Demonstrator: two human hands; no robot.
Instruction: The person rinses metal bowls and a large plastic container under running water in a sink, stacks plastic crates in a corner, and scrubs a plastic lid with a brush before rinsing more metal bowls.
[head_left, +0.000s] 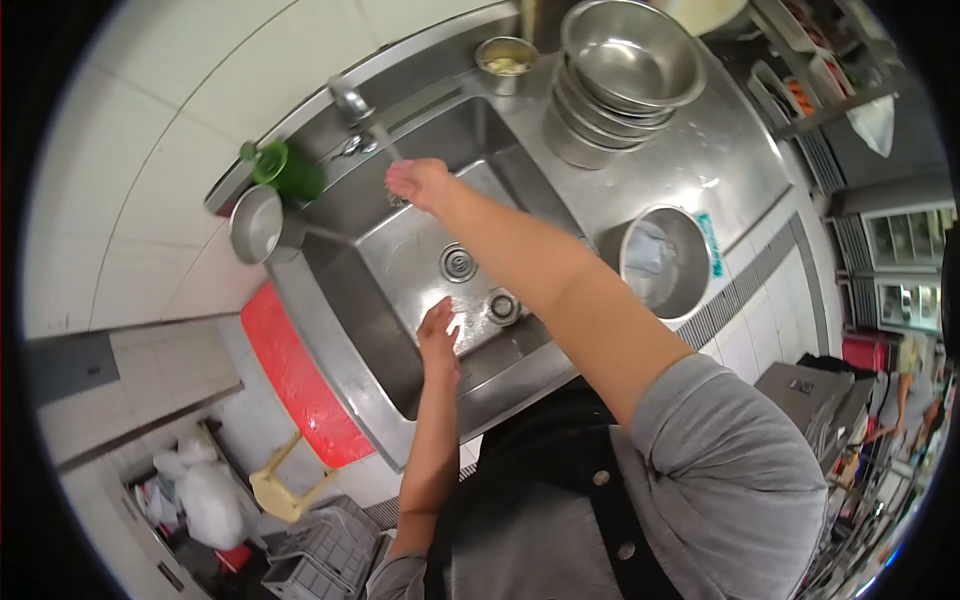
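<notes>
My right hand (418, 185) reaches across the steel sink (400, 255) and is under a stream of water from the tap (350, 103). Its palm is turned up, its fingers are stretched out, and nothing is in it. Lower in the basin, my left hand (438, 335) hovers near the drain strainer (458, 262) with its fingers apart and nothing held. A second round metal piece (503, 307) lies on the wet basin floor to the right of that hand.
Steel bowls (635, 60) are stacked on the right counter, near a small metal pot (507, 62). A large pot (668, 262) holds a pale cloth-like item. Left are a green bottle (290, 172), a metal bowl (257, 225), a red board (305, 380) and a yellow stool (285, 485).
</notes>
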